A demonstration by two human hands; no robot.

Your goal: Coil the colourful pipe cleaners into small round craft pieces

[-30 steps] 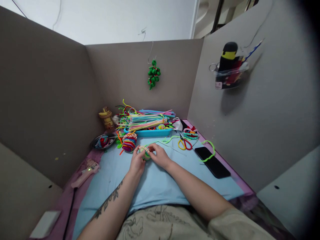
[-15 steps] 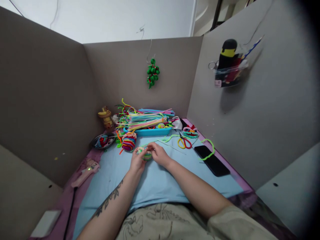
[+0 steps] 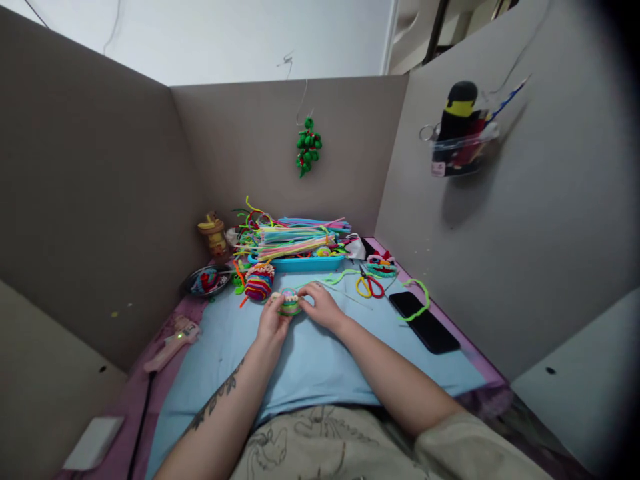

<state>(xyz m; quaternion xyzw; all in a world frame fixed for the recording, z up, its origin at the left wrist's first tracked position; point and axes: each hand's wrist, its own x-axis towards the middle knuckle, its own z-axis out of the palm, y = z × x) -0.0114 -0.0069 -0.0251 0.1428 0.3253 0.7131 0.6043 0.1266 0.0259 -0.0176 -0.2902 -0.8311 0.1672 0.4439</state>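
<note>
Between my hands is a small round craft piece [image 3: 289,303], coiled from pastel pipe cleaners in green, pink and white. My left hand [image 3: 273,319] grips its left side, thumb at the near edge. On the right side, my right hand [image 3: 319,305] pinches the rim with thumb and fingers closed. Just beyond my left hand stands a striped pipe-cleaner cup shape [image 3: 259,281] in red, purple, yellow and blue. A pale green strand [image 3: 345,275] lies on the cloth past my right hand, close to scissors [image 3: 370,286] with red and yellow handles.
A blue tray [image 3: 310,265] heaped with pipe cleaners [image 3: 295,240] sits at the back. Left are a dark bowl [image 3: 206,283] and a pink glue gun [image 3: 171,345]. A black phone [image 3: 424,321] lies right. Grey panels [image 3: 280,140] enclose the table; a clear holder [image 3: 463,150] hangs right.
The round piece has turned so its open top shows more. My right hand has drawn slightly right, from over its top to its right edge.
</note>
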